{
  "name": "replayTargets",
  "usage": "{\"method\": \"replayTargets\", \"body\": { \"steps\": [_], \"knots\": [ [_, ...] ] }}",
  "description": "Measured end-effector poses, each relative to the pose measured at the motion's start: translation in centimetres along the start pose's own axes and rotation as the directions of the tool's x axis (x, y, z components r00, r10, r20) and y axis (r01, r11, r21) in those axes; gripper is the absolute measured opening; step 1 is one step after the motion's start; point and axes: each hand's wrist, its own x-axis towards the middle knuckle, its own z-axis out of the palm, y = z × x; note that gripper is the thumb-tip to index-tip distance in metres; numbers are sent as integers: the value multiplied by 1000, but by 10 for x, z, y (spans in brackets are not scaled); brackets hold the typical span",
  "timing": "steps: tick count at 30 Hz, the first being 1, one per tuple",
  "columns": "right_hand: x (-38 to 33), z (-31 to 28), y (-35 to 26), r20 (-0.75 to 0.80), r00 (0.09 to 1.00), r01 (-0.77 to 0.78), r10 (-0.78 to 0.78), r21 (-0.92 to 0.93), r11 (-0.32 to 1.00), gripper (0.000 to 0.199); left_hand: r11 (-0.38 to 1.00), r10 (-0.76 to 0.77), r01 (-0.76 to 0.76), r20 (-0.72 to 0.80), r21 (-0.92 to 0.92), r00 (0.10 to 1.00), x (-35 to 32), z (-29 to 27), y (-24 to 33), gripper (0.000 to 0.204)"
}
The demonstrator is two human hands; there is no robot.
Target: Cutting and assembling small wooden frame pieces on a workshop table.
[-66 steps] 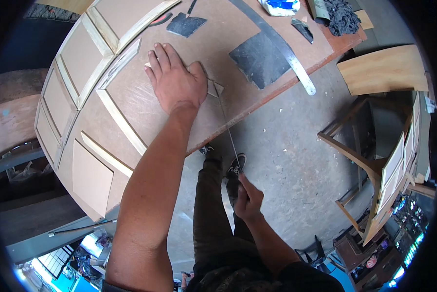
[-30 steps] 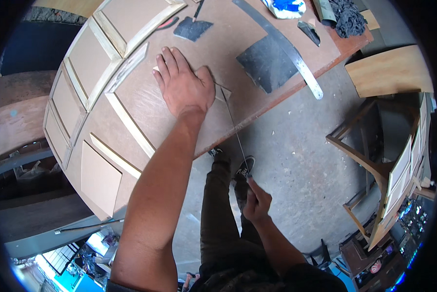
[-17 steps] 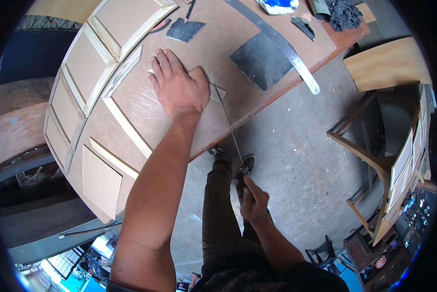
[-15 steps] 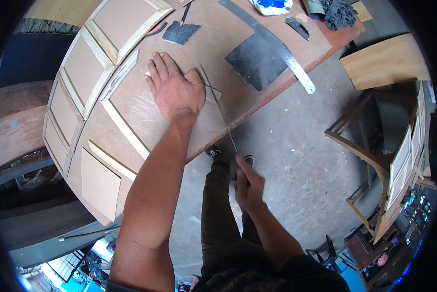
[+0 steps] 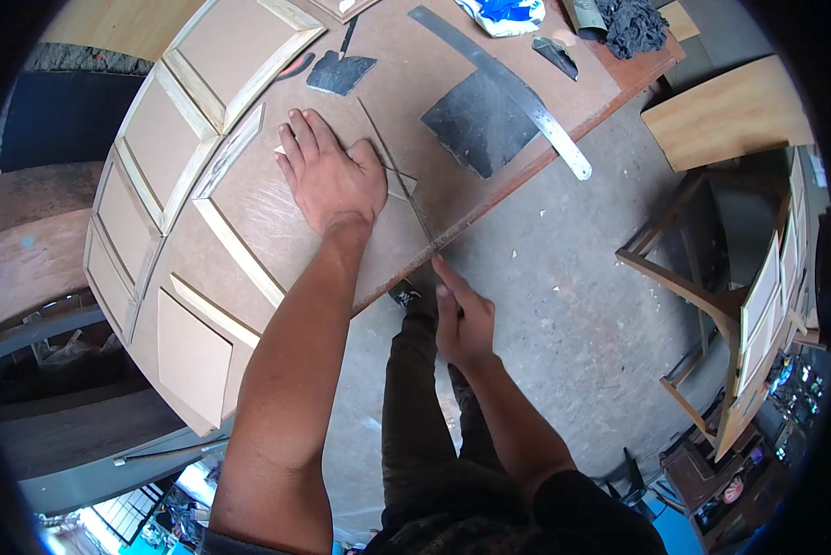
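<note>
My left hand (image 5: 335,180) lies flat on the tabletop (image 5: 267,190), fingers stretched. It presses on a thin piece of wood (image 5: 400,186), whose ends peek out on both sides of the palm; the rest is hidden beneath it. In my right hand (image 5: 464,319), just off the table's near edge, is a long thin saw (image 5: 400,166), seen nearly edge-on. Its handle is hidden in my closed fingers, the index finger pointing along it. The blade reaches over the table edge and crosses the wood just right of my left thumb.
Framed panels (image 5: 179,111) line the table's left side, near wooden strips (image 5: 238,245) and a thin board (image 5: 193,356). Beyond my hands lie a metal ruler (image 5: 563,148), a dark sheet (image 5: 480,120), a dark scrap (image 5: 339,72) and a crumpled cloth (image 5: 633,26). A wooden frame (image 5: 683,277) stands at right.
My right hand has pushed the saw forward and slightly left, so its tip reaches farther over the table. My left hand stays pressed on the wood.
</note>
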Motion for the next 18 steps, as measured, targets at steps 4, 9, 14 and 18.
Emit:
{"method": "replayTargets", "body": {
  "steps": [4,9,14,18],
  "knots": [
    [-66,-15,29,-43,999,2,-3,-34,999,34,1000,-12,12,4,-11,1000,-3,-1,5,81],
    [-89,-34,7,31,987,-159,158,8,987,33,1000,-12,13,12,-23,1000,0,-5,7,80],
    [-8,0,4,-59,992,112,-114,-32,993,37,1000,-17,17,5,1,1000,-3,-2,1,80],
    [-109,-24,17,3,998,-65,65,-50,997,32,999,-22,23,14,-32,1000,-3,-2,5,79]
  ]
}}
